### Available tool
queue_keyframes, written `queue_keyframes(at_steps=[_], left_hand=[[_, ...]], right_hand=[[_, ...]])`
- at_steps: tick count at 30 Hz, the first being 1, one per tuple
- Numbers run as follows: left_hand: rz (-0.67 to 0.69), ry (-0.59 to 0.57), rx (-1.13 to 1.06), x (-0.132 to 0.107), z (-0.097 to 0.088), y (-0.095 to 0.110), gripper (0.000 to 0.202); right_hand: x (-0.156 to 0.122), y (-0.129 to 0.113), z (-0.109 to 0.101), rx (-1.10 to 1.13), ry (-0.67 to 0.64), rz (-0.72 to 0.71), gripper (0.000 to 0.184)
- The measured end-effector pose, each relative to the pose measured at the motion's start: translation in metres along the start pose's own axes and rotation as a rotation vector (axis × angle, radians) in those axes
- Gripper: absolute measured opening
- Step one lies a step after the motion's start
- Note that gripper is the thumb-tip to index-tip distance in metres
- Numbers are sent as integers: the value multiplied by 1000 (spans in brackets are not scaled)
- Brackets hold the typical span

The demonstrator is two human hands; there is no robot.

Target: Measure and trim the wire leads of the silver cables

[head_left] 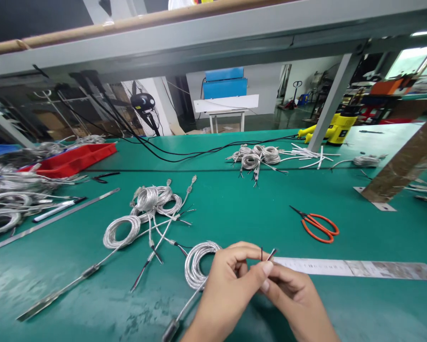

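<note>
My left hand [231,287] and my right hand [293,299] meet low in the view, their fingertips pinching thin dark wire ends [267,254] that stick up between them. A coil of braided silver cable [199,263] lies against my left hand. Its straight tail runs down to a metal-tipped end [170,330] at the bottom edge. A steel ruler [352,268] stretches right from under my right fingers. Orange-handled scissors [318,226] lie above it. Further coiled silver cables [142,216] with loose wire ends lie to the upper left of my hands.
Heaped silver coils [10,190] fill the left of the green bench mat [220,190], with a red plastic tray [74,159] behind them. Further coils and white wires [266,156] lie at the back. A grey shelf beam [199,42] crosses overhead, and a steel leg [332,99] stands right.
</note>
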State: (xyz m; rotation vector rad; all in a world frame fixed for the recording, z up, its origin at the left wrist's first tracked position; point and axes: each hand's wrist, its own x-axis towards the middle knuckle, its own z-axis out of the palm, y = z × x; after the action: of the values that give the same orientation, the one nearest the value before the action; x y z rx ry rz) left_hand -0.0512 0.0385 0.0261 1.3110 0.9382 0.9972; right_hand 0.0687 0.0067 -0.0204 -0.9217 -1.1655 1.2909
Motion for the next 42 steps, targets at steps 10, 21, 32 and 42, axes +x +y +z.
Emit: queue_keyframes(at_steps=[10,21,32,42], left_hand=[[-66,51,-141,1,7,-9,15],[-175,-79,-64,0,7,-10,21],[-158,-35,-75,0,11,-10,19],[-111,23,-23,-2,14,-10,20]], right_hand=[[4,-13,-18,-252,178,-106,8],[8,-21,-21,-270,176,-141,7],[7,-20,-18,-199,167,-121,9],[9,-20,-19,-213,215,-157,8]])
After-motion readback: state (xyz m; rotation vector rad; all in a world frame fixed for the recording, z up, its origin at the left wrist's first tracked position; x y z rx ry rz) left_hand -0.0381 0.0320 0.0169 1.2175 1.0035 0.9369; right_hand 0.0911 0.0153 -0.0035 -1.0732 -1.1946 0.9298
